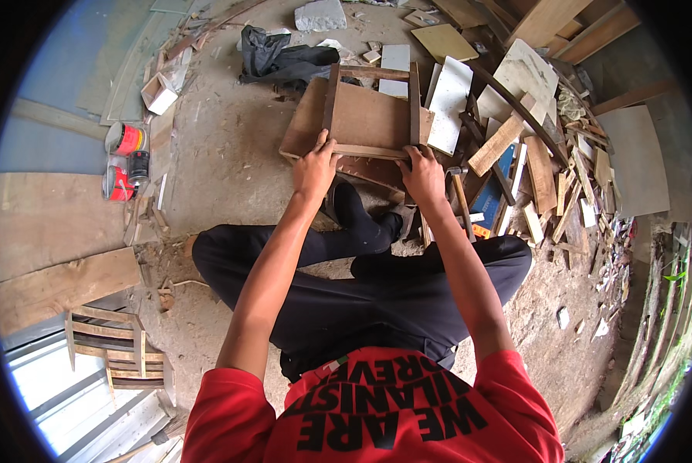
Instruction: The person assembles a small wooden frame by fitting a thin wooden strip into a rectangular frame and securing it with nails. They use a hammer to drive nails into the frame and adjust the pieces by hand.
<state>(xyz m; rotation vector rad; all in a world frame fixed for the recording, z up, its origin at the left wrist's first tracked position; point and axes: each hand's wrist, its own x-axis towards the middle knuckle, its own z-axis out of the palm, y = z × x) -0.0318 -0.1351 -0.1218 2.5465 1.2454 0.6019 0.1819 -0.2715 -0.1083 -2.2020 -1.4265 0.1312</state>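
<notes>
A red short-sleeved T-shirt [377, 409] with large black block lettering across the chest is worn, its sleeves ending above the elbows. Loose black trousers [392, 297] are worn below it, and a black sock [359, 224] covers the one foot seen. Both forearms and hands are left bare.

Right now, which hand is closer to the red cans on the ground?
Left. The left hand grips the wooden frame's near left corner, on the same side as the red cans. The right hand holds the frame's near right corner, farther from them.
</notes>
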